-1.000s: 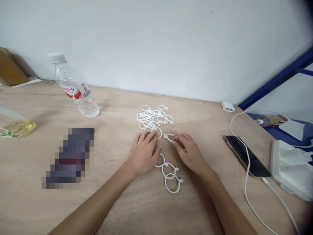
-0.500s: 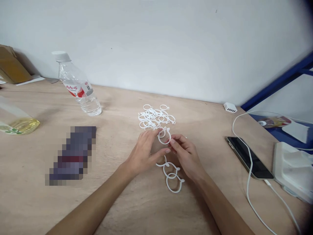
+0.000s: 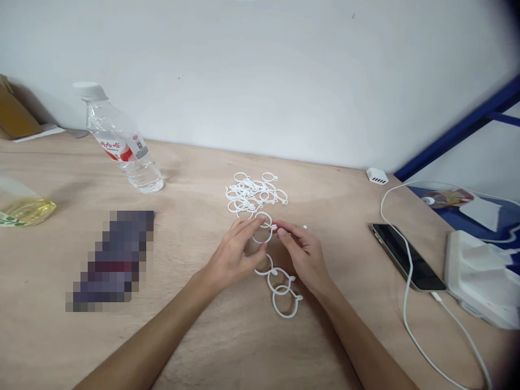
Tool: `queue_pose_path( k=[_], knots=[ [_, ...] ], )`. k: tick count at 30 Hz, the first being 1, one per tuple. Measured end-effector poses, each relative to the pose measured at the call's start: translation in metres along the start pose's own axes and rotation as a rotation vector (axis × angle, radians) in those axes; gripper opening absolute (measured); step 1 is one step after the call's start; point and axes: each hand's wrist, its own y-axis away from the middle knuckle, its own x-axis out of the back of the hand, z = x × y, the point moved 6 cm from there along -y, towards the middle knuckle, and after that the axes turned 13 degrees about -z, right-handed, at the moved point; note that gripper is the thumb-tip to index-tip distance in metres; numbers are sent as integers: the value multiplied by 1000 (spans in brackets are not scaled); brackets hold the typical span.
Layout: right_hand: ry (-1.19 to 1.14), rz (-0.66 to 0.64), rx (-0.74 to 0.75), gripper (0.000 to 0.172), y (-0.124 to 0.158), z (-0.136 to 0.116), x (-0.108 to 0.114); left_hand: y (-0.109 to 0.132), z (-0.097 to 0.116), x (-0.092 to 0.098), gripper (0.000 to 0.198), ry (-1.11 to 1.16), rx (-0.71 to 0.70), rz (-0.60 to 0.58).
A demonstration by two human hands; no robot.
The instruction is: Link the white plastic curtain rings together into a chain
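A white plastic curtain ring (image 3: 270, 236) is held between my two hands above the wooden table. My right hand (image 3: 304, 252) pinches the small eyelet on its right side between thumb and index finger. My left hand (image 3: 235, 252) curves round the same ring, index finger at its top and thumb at its lower edge. Just behind them is another white ring (image 3: 268, 215), partly covered by my left fingertips. Below the hands, several linked rings (image 3: 280, 292) lie in a short row, overlapping. Beyond the fingers spreads a loose pile of similar rings (image 3: 254, 192).
Left of the hands are a water bottle (image 3: 122, 146), a pixelated dark object (image 3: 114, 260) and a clear container with yellow liquid (image 3: 32, 211). On the right lie a phone (image 3: 406, 257) with a white cable (image 3: 409, 281) and a white power strip (image 3: 479, 276). A wall (image 3: 252, 81) rises behind.
The held ring has tilted lower and moved slightly left, its eyelet now pointing right. My left fingers and thumb have closed onto it. The view has shifted a little.
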Motion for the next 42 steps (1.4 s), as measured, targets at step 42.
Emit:
queue_pose_path(
  k=[42],
  knots=[
    [49,48,35,23,-10,7,1,-1,-6,2,37,252,213,-88]
  ],
)
